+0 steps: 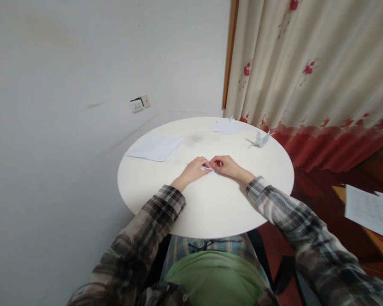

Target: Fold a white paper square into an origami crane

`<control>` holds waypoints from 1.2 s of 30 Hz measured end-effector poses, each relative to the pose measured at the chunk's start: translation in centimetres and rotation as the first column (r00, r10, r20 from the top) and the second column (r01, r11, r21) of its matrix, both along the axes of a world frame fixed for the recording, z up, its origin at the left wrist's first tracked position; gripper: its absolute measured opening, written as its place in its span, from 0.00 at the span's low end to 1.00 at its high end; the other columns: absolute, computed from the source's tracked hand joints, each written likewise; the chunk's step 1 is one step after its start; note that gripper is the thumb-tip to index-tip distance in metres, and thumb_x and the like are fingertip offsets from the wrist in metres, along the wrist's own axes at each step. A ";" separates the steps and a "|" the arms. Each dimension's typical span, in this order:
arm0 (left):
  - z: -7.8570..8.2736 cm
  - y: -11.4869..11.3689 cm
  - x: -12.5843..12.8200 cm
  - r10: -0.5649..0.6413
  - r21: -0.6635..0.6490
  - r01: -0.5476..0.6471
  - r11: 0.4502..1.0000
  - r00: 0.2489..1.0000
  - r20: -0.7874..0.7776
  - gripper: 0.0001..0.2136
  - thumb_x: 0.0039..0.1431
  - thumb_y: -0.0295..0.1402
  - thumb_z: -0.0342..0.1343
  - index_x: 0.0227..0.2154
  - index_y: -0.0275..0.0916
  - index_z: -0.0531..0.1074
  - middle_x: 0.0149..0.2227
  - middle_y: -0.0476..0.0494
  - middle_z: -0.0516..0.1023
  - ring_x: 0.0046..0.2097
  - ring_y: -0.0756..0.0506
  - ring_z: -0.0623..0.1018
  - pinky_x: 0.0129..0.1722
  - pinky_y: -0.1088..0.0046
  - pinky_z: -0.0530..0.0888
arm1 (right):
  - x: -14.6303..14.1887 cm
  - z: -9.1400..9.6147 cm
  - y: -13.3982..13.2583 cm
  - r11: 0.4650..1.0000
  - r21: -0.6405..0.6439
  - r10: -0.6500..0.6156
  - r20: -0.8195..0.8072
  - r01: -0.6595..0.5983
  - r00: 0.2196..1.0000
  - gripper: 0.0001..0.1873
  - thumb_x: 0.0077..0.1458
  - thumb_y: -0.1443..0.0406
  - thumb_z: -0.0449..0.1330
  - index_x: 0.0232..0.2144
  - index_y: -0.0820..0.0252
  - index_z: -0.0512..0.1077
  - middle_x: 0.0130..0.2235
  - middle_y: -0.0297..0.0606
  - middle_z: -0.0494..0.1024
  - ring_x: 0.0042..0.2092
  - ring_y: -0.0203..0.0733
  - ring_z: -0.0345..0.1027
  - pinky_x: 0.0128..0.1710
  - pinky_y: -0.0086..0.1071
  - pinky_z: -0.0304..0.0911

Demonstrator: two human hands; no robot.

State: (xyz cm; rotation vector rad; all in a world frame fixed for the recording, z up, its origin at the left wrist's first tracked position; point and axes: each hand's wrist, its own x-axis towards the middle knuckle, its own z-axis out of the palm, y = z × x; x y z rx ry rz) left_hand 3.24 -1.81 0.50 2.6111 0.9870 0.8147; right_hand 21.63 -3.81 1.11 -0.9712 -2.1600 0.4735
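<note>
A small piece of folded white paper is held between my two hands over the middle of the round white table. My left hand pinches it from the left, thumb and fingers closed on its edge. From the right, my right hand grips the same paper with thumb and forefinger brought together in a ring. Most of the paper is covered by my fingers, so its full shape cannot be made out.
A stack of white sheets lies at the table's left. Toward the back are more paper pieces, and a folded paper crane stands at the right. Written sheets rest on a wooden surface beyond. A wall socket sits behind.
</note>
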 end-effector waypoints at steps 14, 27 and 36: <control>-0.2 0.1 -0.1 0.125 0.119 -0.110 0.987 0.984 -0.125 0.09 0.57 0.31 0.47 0.36 0.39 0.72 0.39 0.45 0.74 0.44 0.47 0.71 0.44 0.70 0.68 | 0.1 -0.3 0.3 0.996 0.061 -0.074 0.077 0.070 0.994 0.09 0.48 0.71 0.55 0.33 0.62 0.73 0.33 0.37 0.74 0.32 0.33 0.64 0.35 0.28 0.59; -0.7 -0.4 0.8 0.123 0.004 -0.133 0.991 0.903 -0.411 0.28 0.60 0.44 0.37 0.58 0.31 0.49 0.62 0.34 0.48 0.63 0.43 0.49 0.59 0.63 0.50 | 0.2 -0.8 0.8 0.981 0.151 -0.145 0.153 0.122 0.978 0.13 0.49 0.66 0.56 0.39 0.64 0.71 0.41 0.43 0.75 0.44 0.42 0.65 0.49 0.38 0.56; -0.5 -0.2 0.4 0.106 -0.075 -0.155 0.985 0.889 -0.445 0.24 0.60 0.38 0.38 0.59 0.35 0.50 0.62 0.37 0.48 0.63 0.42 0.46 0.59 0.59 0.47 | -0.7 -0.7 0.0 0.997 -0.020 -0.067 0.287 0.076 0.956 0.34 0.54 0.52 0.49 0.58 0.64 0.51 0.58 0.48 0.58 0.59 0.46 0.50 0.57 0.44 0.46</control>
